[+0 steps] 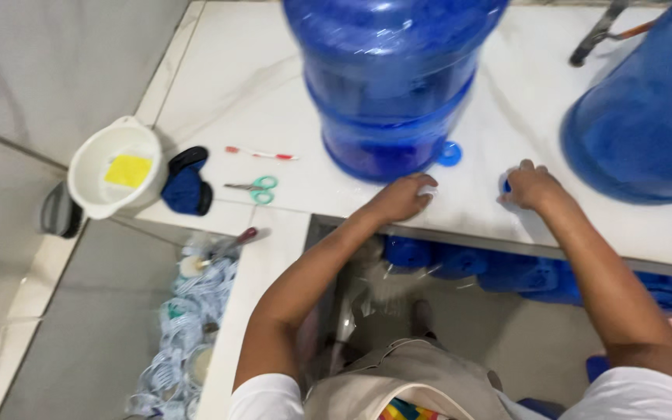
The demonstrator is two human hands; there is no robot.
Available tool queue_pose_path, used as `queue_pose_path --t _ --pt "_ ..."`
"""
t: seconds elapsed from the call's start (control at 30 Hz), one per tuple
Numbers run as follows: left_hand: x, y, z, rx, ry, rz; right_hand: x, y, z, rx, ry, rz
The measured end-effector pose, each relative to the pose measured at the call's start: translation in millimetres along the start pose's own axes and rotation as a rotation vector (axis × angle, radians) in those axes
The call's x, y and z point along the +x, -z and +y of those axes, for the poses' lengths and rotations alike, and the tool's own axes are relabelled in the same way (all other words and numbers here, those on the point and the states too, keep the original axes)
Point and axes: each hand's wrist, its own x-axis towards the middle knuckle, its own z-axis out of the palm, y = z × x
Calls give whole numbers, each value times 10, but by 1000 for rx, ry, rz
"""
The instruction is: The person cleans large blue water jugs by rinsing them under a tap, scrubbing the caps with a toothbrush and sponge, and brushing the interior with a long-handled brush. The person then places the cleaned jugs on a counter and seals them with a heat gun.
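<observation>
While both arms reached forward over the edge of the white marble counter [243,85], the left hand [402,198] rested near the middle of the frame, its fingers curled around a small whitish object [427,190] that was too blurred to identify. To the right of centre, the right hand [533,187] was closed in a loose fist on the counter, with a bit of something small and blue [505,185] showing at its left side; what it was could not be told. Just above the left hand stood a large blue water jug [390,78], filling the upper middle of the frame, and a small blue ring-shaped cap [449,153] lay on the counter touching the jug's base at its lower right. A second big blue jug [647,124] stood at the upper right edge, well apart from the first. Left of centre lay green-handled scissors [255,187], and above them a thin red and white stick-like item [261,153]. Farther left, a dark blue cloth [186,187] sat beside a white basin [114,167] holding a yellow sponge [128,170]. Below the counter's edge, blue wrapped shapes [507,272] showed in shadow, and at the lower left a heap of white and blue labels [188,327] lay in a recess.
</observation>
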Motion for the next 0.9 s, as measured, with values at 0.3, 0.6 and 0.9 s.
queue_pose_path --t 0.3,0.6,0.9 --pt "1261 -693 475 722 329 -6 1152 1144 -38 1313 368 210" --pt "967 -461 520 725 213 -190 1644 1917 -1081 2115 945 -329" --pt "-691 1063 1144 -280 399 863 1862 2153 -1292 1718 1334 205"
